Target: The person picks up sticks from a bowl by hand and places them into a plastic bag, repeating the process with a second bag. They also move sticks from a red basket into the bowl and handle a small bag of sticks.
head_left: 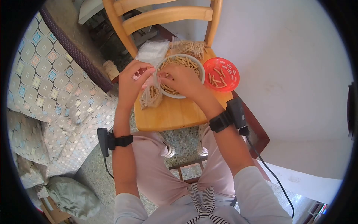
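Pinching the top of one small clear bag [151, 98], the left hand [130, 76] is bringing its thumb and forefinger together, with the other fingers loosely curling. The right hand [181, 79] is also closing its fingertips at the bag's mouth while its palm is hovering over the bowl [202, 77]; its exact grip is partly hidden. The small bag is hanging and resting toward the left edge of the wooden chair seat [175, 115], just beside the bowl, and is holding short, tan, rod-shaped pieces too jumbled to count.

One round, pale-rimmed bowl is sitting near the middle of the seat, holding many more such pieces. One round red plastic basket [234, 85] with a slotted wall is standing at the right edge, containing only a few loose pieces [217, 80]. Two further lots of clear plastic are lying toward the backrest [167, 19]: a larger bag [192, 47] of pieces along the far edge, and flat, wrinkled plastic bags [153, 50] at the far left corner, their number unclear. Two black straps with boxy devices are encircling the forearms, one on each. No writing is showing legibly.
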Available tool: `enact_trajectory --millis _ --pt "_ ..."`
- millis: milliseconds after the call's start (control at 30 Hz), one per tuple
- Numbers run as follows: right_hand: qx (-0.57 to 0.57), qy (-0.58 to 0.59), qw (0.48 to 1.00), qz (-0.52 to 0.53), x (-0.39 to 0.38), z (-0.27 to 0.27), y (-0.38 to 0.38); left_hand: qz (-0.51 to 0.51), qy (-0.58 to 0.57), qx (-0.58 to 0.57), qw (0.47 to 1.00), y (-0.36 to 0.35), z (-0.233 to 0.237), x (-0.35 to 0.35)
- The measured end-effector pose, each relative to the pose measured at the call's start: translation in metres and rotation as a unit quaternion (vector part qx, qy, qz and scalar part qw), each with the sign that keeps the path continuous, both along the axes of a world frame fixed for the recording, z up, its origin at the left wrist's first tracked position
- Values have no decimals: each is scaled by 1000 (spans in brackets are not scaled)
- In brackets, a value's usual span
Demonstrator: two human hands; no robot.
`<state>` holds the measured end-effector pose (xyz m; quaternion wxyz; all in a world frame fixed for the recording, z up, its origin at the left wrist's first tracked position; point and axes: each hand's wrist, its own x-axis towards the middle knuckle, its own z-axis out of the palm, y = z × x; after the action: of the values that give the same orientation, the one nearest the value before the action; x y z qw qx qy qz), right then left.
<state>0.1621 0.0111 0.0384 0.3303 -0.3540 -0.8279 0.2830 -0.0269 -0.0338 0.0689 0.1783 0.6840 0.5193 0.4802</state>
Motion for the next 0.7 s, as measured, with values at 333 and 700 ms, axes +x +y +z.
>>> enact_trajectory --millis 333,700 --pt "-55 -58 997 1 -16 -14 -10 -104 34 -117 987 -11 -2 -18" --pt "-101 20 995 16 13 -22 34 -37 292 21 955 -13 -17 -16"
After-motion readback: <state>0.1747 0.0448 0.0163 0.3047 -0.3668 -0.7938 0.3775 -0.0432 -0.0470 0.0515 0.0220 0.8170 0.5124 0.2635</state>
